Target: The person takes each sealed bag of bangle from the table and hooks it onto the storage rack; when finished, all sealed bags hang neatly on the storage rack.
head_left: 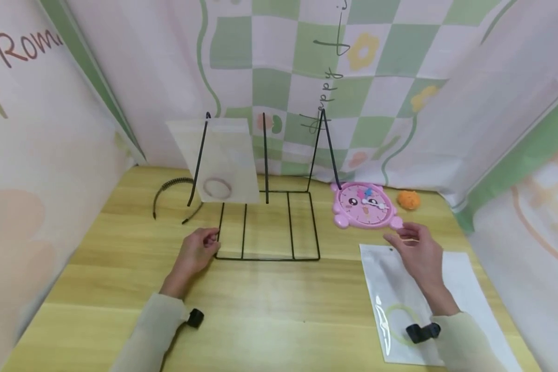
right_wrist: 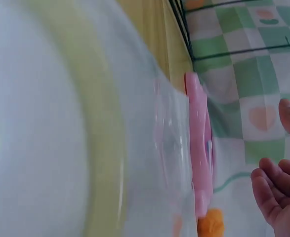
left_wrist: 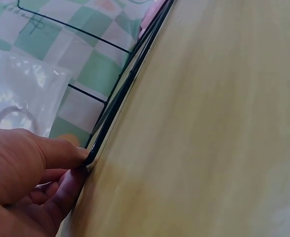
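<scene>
Black wire rack point(head_left: 267, 259), pinched at its near left corner by the left hand point(head_left: 197, 250).
From that grip its base runs rightward along what looks like the longer side, on the desk point(head_left: 269, 320) toward the back edge. The right hand point(head_left: 420, 256) is farther off, thumb and fingers apart with nothing between them, above the white pouch point(head_left: 397, 294) (near the pink clock point(head_left: 366, 206), toward the desk's right edge). A clear pouch point(head_left: 230, 165) hangs by the rack's left prong, how held is hard to make out; the right sleeve hides part of the white pouch, whose near right corner is cut off.
</scene>
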